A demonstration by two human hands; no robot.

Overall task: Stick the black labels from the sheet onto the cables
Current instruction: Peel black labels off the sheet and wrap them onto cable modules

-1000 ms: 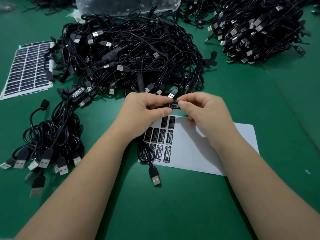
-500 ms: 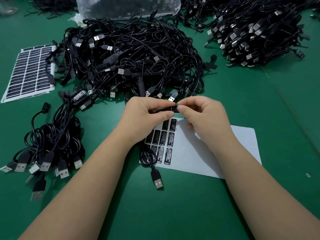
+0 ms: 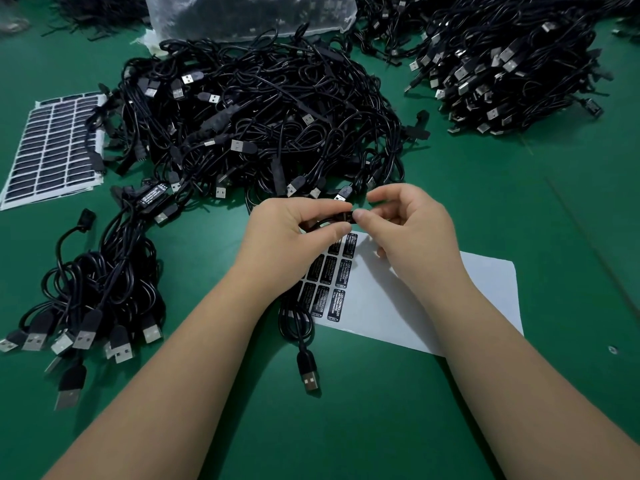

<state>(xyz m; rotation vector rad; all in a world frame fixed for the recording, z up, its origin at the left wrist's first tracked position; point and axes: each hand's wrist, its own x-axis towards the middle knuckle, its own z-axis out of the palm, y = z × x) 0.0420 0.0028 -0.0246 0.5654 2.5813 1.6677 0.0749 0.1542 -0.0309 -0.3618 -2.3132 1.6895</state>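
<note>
My left hand (image 3: 287, 237) pinches the small black controller block (image 3: 341, 218) of a black cable, right hand (image 3: 408, 233) thumb pressing its label down — next, probably peel another off the white label sheet (image 3: 433, 306).

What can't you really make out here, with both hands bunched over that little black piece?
Head view only:
- The small black cable module: mostly covered by the left hand and right hand, so whether its label is on is unclear.
- The white label sheet: its left edge lies under the left wrist.
- The sheet's black labels: the smaller print is too fine to read.
- The clear plastic bag: cut off by the top edge.
</note>
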